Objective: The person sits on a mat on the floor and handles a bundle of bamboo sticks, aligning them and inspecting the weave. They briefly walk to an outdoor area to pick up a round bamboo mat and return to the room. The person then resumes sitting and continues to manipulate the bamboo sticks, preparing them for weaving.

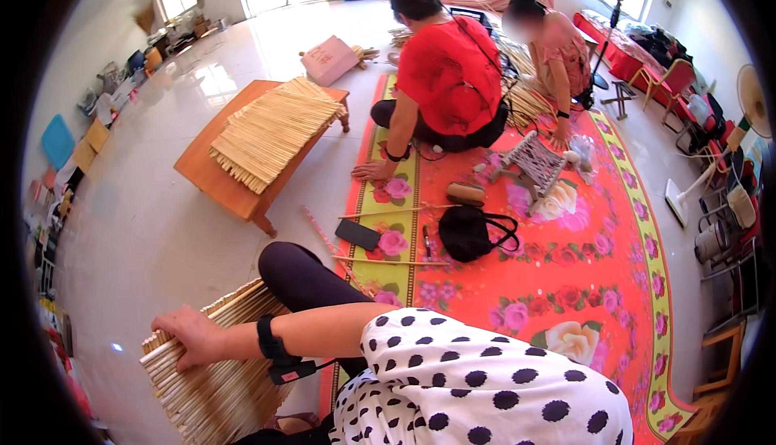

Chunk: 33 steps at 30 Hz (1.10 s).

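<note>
Stick mat (230, 388) is at lower left beside the wearer's dark-clad leg (299, 275); right hand (196, 337) clamps its edge between fingers and thumb, left hand out of view. Beyond: wooden table (202, 154) with similar sticks (271, 134), floral rug (453, 299) to the right.

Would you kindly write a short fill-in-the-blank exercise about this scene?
1. The right hand grips the near stick bundle, and its wristband is coloured ____.
2. Another stick bundle lies on the low wooden ____.
3. The co-worker nearer the camera wears a shirt coloured ____.
4. The electric fan stands near the picture's ____ edge.
Missing words: black; table; red; right.
</note>
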### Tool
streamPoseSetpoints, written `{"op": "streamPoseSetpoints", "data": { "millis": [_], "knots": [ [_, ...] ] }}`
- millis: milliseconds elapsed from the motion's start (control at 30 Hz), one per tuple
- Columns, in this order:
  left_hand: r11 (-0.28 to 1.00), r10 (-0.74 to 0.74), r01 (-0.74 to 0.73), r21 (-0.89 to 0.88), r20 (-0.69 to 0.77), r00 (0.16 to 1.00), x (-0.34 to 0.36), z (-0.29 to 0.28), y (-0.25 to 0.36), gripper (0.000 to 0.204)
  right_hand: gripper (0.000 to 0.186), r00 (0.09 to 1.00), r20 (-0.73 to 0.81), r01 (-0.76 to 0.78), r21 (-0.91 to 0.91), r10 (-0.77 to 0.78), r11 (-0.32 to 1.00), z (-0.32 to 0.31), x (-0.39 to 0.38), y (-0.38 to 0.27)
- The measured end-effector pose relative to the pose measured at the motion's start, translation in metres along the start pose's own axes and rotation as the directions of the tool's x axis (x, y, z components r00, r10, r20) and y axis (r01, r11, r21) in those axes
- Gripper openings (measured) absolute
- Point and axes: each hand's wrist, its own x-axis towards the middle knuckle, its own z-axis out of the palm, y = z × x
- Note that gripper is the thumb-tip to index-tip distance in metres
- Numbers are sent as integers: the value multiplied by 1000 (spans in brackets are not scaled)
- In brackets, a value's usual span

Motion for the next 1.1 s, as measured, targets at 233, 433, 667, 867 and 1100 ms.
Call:
{"op": "streamPoseSetpoints", "data": {
  "millis": [233, 433, 667, 867, 1100],
  "knots": [
    [986, -157, 158, -62, 17, 987, -19, 11, -18, 39, 48, 1000, 13, -18, -58, 19, 998, -1, 4, 6],
    [980, -183, 185, -80, 29, 983, -14, 6, -30, 38, 48, 997, -61, -43, -63, 39, 997, -6, 11, 6],
    [980, -183, 184, -77, 26, 983, 16, 16, -45, 41, 52, 968, -48, -249, -53, 246, 967, -22, 80, 36],
    [945, -169, 222, -238, 224, 960, 55, 92, -76, 38, 47, 907, -175, -407, -125, 384, 905, -57, 141, 120],
    [754, -258, 508, -416, 523, 812, 45, 175, -134, 34, 36, 767, -471, -478, 34, 436, 877, -155, 150, 284]
  ]
}}
